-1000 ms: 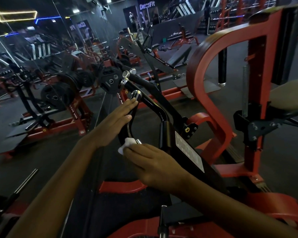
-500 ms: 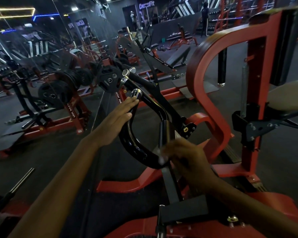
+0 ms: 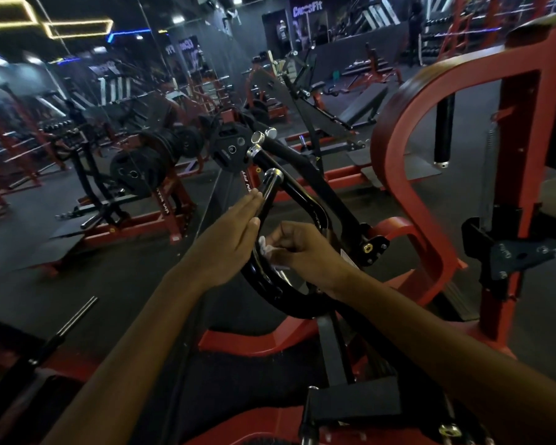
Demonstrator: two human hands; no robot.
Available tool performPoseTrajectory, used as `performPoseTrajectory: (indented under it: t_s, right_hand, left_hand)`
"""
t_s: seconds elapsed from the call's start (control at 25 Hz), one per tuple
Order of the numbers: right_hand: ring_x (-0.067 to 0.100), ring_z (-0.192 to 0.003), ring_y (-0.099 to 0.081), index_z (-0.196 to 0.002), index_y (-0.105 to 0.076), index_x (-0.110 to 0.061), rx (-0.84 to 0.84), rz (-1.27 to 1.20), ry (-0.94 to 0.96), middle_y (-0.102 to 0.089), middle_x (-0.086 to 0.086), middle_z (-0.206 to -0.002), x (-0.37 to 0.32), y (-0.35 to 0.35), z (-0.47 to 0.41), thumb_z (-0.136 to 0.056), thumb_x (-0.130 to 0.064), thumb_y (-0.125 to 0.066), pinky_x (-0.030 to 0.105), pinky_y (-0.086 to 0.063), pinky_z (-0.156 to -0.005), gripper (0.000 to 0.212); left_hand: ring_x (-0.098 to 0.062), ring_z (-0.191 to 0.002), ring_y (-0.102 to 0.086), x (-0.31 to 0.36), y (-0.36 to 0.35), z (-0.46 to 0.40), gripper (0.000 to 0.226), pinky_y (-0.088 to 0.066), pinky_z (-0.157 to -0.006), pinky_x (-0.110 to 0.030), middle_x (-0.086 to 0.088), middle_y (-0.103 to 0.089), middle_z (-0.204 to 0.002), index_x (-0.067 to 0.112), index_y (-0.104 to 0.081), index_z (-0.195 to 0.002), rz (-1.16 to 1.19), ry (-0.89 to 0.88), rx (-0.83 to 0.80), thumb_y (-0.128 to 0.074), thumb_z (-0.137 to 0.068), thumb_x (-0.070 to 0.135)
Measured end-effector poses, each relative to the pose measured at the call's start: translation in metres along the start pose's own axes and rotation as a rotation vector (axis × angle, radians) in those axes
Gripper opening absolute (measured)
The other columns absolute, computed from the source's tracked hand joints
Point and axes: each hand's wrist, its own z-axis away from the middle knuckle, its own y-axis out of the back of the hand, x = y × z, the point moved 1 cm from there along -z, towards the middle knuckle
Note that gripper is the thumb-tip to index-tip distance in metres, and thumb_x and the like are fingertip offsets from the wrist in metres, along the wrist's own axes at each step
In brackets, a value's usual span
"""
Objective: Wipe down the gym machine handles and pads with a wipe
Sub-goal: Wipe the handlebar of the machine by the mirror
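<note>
A: Status on the handle [image 3: 272, 200]?

B: Black curved bar with a chrome cap at its 12 o'clock end. Left hand [image 3: 228, 239] is flat, fingers straight and pressed together, resting on the outer side of the bar just below the cap. It steadies the bar and grips nothing.

A: Wipe?

B: White wipe [image 3: 267, 250] is pinched in the right hand [image 3: 297, 248], fingers curled round it, pressed to the inner face of the bar at about 5 o'clock from the left fingertips. Mostly hidden under the fingers.

A: How should the person run it?

B: Best judgement: wrap the wipe round the tube, not just one face, and drag it along the curve toward the bottom bend at 6 o'clock. Then go back up to the cap, where the left hand would have to lift off. Keep pressure even, since the glossy paint shows streaks.

A: Risk?

B: The bar likely pivots, so the left hand should brace it.
</note>
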Motion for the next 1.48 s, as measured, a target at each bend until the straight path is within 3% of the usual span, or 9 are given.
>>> performPoseTrajectory:
  t_s: [0.24, 0.4, 0.52, 0.64, 0.68, 0.84, 1.08, 1.2, 1.48]
  right_hand:
    - [-0.004, -0.063, -0.059, -0.081, -0.067, 0.000, -0.307, 0.189, 0.265, -0.063, -0.008, -0.070, 0.030, 0.027, -0.001, -0.085, 0.007, -0.057, 0.009, -0.042, -0.062, 0.013]
    - [0.029, -0.081, -0.063, -0.083, -0.068, 0.005, -0.573, 0.561, 0.568, -0.069, 0.018, -0.086, 0.065, 0.046, -0.007, -0.068, 0.015, -0.051, 0.020, -0.041, -0.073, 0.025]
    - [0.032, -0.085, -0.061, -0.084, -0.068, 0.003, -0.776, 0.660, 0.642, -0.068, 0.019, -0.089, 0.068, 0.052, -0.021, -0.070, 0.012, -0.055, 0.032, -0.048, -0.076, 0.021]
    - [0.008, -0.064, -0.059, -0.073, -0.070, -0.011, -0.461, 0.426, 0.448, -0.067, 0.003, -0.068, 0.044, 0.052, -0.045, -0.082, -0.006, -0.065, 0.009, -0.041, -0.058, 0.011]
    - [0.005, -0.052, -0.050, -0.062, -0.063, -0.016, -0.361, 0.333, 0.388, -0.056, -0.005, -0.055, 0.032, 0.050, -0.050, -0.085, -0.012, -0.066, 0.009, -0.035, -0.051, 0.023]
    - [-0.003, -0.045, -0.046, -0.063, -0.062, -0.003, -0.522, 0.203, 0.256, -0.050, -0.005, -0.055, 0.021, 0.033, -0.027, -0.085, -0.002, -0.058, 0.007, -0.033, -0.046, 0.023]
    - [0.010, -0.075, -0.046, -0.081, -0.073, 0.000, -0.508, 0.303, 0.765, -0.070, 0.008, -0.075, 0.058, 0.074, -0.009, -0.078, 0.003, -0.064, -0.003, -0.031, -0.069, 0.010]
    - [0.010, -0.084, -0.038, -0.094, -0.075, -0.012, -0.524, 0.518, 1.015, -0.073, -0.001, -0.091, 0.077, 0.083, -0.012, -0.070, 0.002, -0.068, 0.011, -0.034, -0.071, 0.029]
    - [0.017, -0.094, -0.038, -0.080, -0.075, -0.023, -0.508, 0.974, 1.431, -0.070, -0.010, -0.080, 0.079, 0.090, -0.030, -0.061, -0.028, -0.082, 0.025, -0.043, -0.070, 0.021]
  left_hand:
    - [0.002, -0.141, -0.014, 0.015, -0.008, 0.012, 0.051, -0.010, -0.111, -0.008, 0.007, -0.018, -0.156, 0.016, -0.019, -0.150, -0.105, 0.100, 0.097, -0.030, -0.102, 0.027]
    - [-0.002, -0.141, -0.021, 0.035, -0.020, 0.018, 0.054, -0.014, -0.115, -0.014, 0.002, -0.027, -0.153, 0.010, -0.027, -0.147, -0.129, 0.233, 0.254, -0.030, -0.096, 0.027]
    - [-0.003, -0.144, -0.013, 0.056, -0.033, 0.027, 0.056, -0.012, -0.119, -0.022, 0.004, -0.019, -0.157, 0.014, -0.020, -0.150, -0.200, 0.379, 0.296, -0.029, -0.097, 0.029]
    - [-0.004, -0.145, -0.005, 0.073, -0.046, 0.037, 0.055, -0.005, -0.116, -0.014, 0.004, -0.011, -0.158, 0.013, -0.014, -0.150, -0.241, 0.453, 0.345, -0.029, -0.098, 0.022]
    - [-0.004, -0.145, -0.004, 0.078, -0.049, 0.038, 0.055, -0.004, -0.115, -0.013, 0.004, -0.010, -0.158, 0.012, -0.013, -0.150, -0.235, 0.476, 0.371, -0.029, -0.099, 0.020]
    - [-0.001, -0.145, 0.003, 0.087, -0.055, 0.039, 0.054, -0.002, -0.116, -0.014, 0.008, -0.003, -0.159, 0.016, -0.009, -0.151, -0.204, 0.544, 0.404, -0.027, -0.100, 0.024]
    - [0.002, -0.144, 0.006, 0.089, -0.072, 0.028, 0.056, 0.002, -0.113, -0.009, 0.011, -0.002, -0.158, 0.017, -0.008, -0.151, -0.271, 0.573, 0.505, -0.027, -0.099, 0.028]
    - [0.005, -0.142, 0.007, 0.089, -0.076, 0.024, 0.057, 0.003, -0.111, -0.006, 0.013, -0.003, -0.156, 0.017, -0.010, -0.150, -0.340, 0.597, 0.557, -0.025, -0.099, 0.033]
    - [0.002, -0.143, 0.008, 0.092, -0.074, 0.027, 0.057, 0.001, -0.114, -0.015, 0.013, 0.002, -0.157, 0.021, -0.004, -0.151, -0.387, 0.649, 0.501, -0.024, -0.099, 0.034]
